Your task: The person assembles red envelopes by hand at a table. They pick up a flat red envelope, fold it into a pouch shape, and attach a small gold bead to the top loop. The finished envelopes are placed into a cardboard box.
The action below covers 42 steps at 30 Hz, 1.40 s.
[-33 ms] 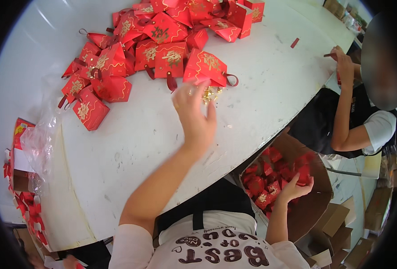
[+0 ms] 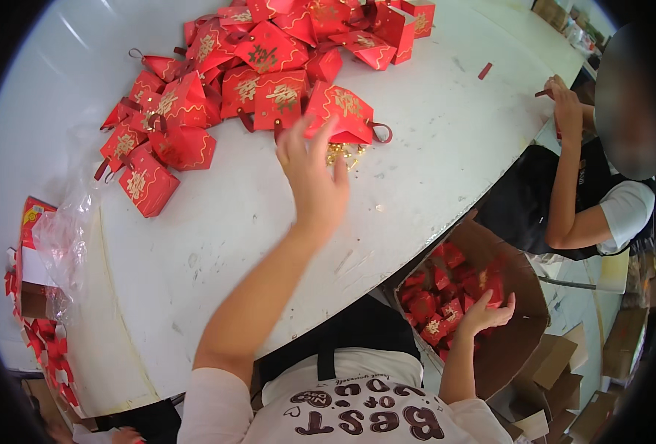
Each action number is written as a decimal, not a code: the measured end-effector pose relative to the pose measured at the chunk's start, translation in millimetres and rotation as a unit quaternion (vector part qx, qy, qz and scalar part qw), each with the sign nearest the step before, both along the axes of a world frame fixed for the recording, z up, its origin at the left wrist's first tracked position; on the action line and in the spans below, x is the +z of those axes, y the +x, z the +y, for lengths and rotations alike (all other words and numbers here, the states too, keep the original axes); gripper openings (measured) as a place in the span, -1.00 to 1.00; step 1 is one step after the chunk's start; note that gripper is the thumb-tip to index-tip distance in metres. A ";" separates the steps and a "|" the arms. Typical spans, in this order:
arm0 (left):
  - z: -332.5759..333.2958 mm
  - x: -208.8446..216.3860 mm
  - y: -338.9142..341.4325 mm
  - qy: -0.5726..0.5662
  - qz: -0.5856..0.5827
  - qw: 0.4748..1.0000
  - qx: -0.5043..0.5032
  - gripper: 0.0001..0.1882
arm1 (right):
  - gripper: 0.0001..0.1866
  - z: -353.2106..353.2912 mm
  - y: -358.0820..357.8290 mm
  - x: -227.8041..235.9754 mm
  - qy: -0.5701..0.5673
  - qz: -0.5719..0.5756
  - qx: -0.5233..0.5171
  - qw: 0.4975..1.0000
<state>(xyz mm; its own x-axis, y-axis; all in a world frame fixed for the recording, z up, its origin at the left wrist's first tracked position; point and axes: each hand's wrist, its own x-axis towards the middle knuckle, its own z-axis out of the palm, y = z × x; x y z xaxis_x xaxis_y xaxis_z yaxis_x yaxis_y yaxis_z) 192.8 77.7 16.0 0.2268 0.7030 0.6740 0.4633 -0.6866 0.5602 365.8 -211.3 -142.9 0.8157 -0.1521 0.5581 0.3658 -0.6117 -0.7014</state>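
Observation:
My left hand (image 2: pixel 311 177) reaches over the white table (image 2: pixel 268 237) with its fingers spread. Its fingertips overlap the near edge of a red gift box (image 2: pixel 342 107) with gold print and a dark red strap loop; whether they touch it I cannot tell. Just right of the fingers lies a small pile of shiny gold bits (image 2: pixel 354 153). My right hand (image 2: pixel 487 316) is over a brown carton (image 2: pixel 526 314) holding many small red boxes (image 2: pixel 433 325). Its fingers are apart, and a blurred red box (image 2: pixel 490 285) is just beyond them.
A heap of red gift boxes (image 2: pixel 265 52) covers the far left of the table. Clear plastic film (image 2: pixel 69 229) lies at the left. A dark red strip (image 2: pixel 485 71) rests at the far right, near a co-worker's hands (image 2: pixel 564 103). Cardboard boxes (image 2: pixel 553 366) stand lower right.
My left hand has moved slightly left and farther over the table, toward the red gift boxes. The fingers of my right hand have spread, and the red box has come away from them.

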 end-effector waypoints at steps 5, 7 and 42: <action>66.3 4.6 -2.1 0.079 0.192 0.978 -0.013 -0.52 | -0.65 58.6 -16.4 54.4 0.125 -0.016 0.249 0.960; 84.3 -3.6 -3.3 0.066 0.151 0.984 -0.065 -0.61 | -0.71 110.0 -17.3 80.6 0.170 0.013 0.404 0.899; -39.7 23.4 -112.3 -0.577 -0.222 0.727 -0.298 -0.72 | -0.82 171.0 -104.5 201.5 0.325 0.400 0.681 0.521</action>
